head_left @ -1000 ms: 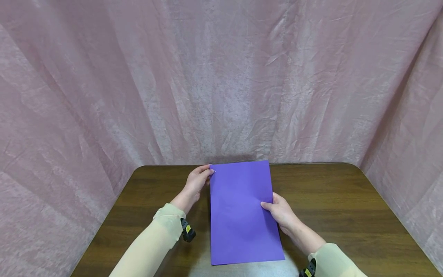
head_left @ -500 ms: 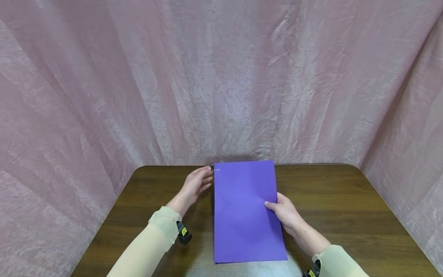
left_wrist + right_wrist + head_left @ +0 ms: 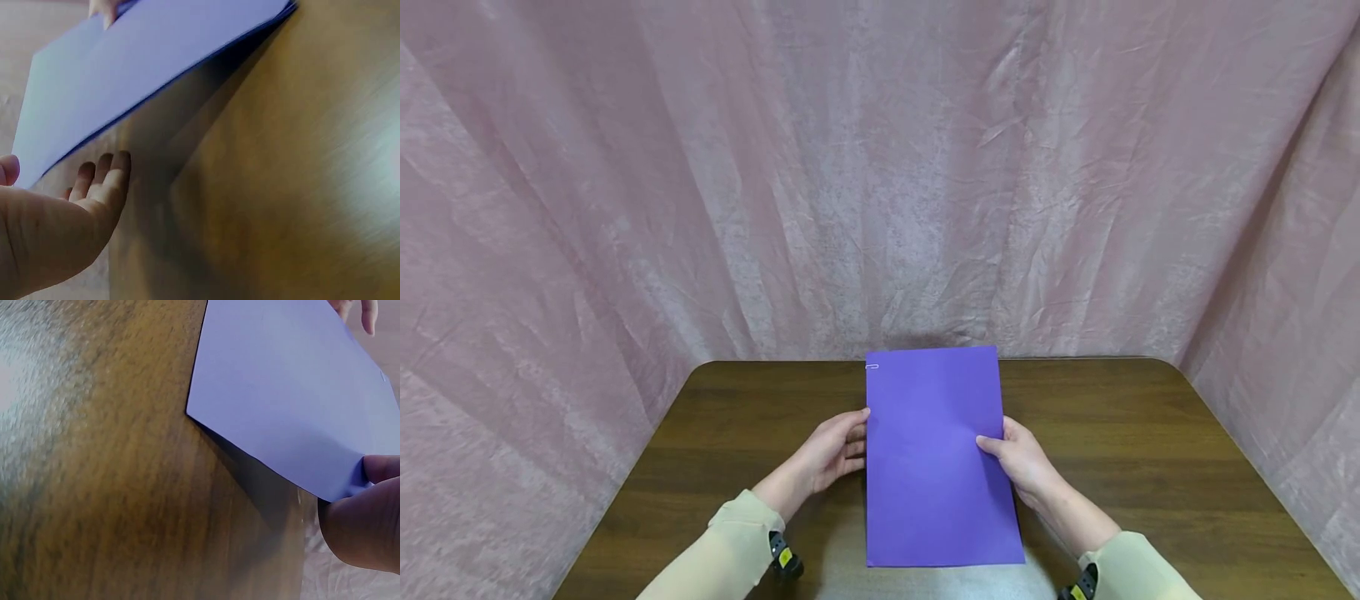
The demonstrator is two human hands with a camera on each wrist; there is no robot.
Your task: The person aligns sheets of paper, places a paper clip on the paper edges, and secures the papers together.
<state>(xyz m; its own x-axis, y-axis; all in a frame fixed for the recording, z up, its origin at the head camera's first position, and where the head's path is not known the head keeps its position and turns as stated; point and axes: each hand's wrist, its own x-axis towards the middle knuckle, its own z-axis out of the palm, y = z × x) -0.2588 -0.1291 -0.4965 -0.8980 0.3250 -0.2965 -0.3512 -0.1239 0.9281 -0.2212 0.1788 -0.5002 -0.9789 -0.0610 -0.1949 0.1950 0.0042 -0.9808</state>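
Observation:
Purple paper (image 3: 932, 475), seemingly more than one sheet at its layered corner in the left wrist view, is held tilted over the table, its far end raised. A small white paper clip (image 3: 872, 367) sits at its far left corner. My right hand (image 3: 1026, 467) pinches the right edge, thumb (image 3: 382, 467) on top and the other fingers beneath. On the other side, my left hand (image 3: 833, 454) is right at the left edge. Its thumb tip meets that edge in the head view, while its loosely extended fingers (image 3: 115, 175) reach below the paper, apart from it.
A brown wood-grain table (image 3: 1150, 442) lies under the paper, with a glossy light reflection near its front. Pink velvet-like curtain (image 3: 880, 167) hangs behind the table and along both sides. Each sleeved wrist wears a black strapped camera (image 3: 785, 557).
My left hand has let go of the clipped corner and moved down along the left edge. The paper, still held by my right hand, has shifted slightly right, and the clip shows fully.

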